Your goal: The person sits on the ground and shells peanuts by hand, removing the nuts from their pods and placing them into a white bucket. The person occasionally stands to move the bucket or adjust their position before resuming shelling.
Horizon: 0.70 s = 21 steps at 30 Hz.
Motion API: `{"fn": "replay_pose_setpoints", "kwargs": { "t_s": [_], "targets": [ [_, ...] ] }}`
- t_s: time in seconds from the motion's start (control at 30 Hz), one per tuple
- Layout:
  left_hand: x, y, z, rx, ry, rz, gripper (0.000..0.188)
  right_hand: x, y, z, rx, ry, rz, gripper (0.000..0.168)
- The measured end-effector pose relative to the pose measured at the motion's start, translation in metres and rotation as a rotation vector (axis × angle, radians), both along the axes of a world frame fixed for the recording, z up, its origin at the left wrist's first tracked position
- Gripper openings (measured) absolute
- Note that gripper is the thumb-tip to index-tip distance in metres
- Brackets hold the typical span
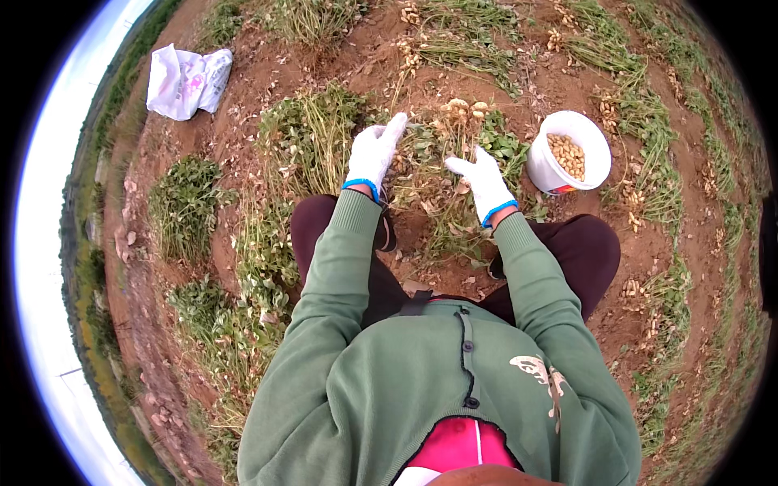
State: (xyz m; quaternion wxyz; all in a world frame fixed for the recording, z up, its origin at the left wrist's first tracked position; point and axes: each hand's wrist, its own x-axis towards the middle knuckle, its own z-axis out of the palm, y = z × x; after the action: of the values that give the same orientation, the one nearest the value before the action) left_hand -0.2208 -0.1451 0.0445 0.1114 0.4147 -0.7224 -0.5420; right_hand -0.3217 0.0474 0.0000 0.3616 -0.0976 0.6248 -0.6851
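Both my hands wear white knit gloves with blue cuffs. My left hand [372, 155] is raised over the cut plants, its fingers extended together towards the upper right. Thin stems pass close to its fingertips, and whether it grips any of them is unclear. My right hand [484, 181] has its thumb and fingers spread apart, with no object visible between them. Just beyond it lies an uprooted peanut plant [450, 130], with a cluster of peanut pods [465, 109] at its root end. To its right stands a white plastic bucket [538, 161] holding loose peanuts [566, 157].
Peanut plants with leafy stems [313, 136] lie close to my left. White plastic bags [182, 82] rest on the reddish soil at the upper left. Rows of pulled plants [650, 152] stretch along the right. My bent knees flank the work spot.
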Motion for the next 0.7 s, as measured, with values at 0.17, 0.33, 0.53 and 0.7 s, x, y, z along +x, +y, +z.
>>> {"fn": "replay_pose_setpoints", "kwargs": {
  "t_s": [0.17, 0.33, 0.53, 0.7],
  "targets": [
    [-0.011, -0.010, 0.000, -0.145, 0.229, 0.018, 0.084, -0.004, 0.004, 0.002, 0.066, 0.020, 0.136, 0.093],
    [-0.022, -0.002, -0.015, 0.166, 0.284, -0.272, 0.083, 0.000, 0.008, 0.004, 0.142, 0.069, 0.217, 0.100],
    [-0.016, -0.013, -0.021, 0.171, 0.134, -0.262, 0.051, -0.005, 0.008, 0.001, 0.045, -0.017, 0.233, 0.102],
    [-0.014, -0.007, -0.001, -0.329, -0.017, -0.276, 0.043, -0.013, 0.010, 0.007, 0.113, 0.031, 0.218, 0.102]
  ]
}}
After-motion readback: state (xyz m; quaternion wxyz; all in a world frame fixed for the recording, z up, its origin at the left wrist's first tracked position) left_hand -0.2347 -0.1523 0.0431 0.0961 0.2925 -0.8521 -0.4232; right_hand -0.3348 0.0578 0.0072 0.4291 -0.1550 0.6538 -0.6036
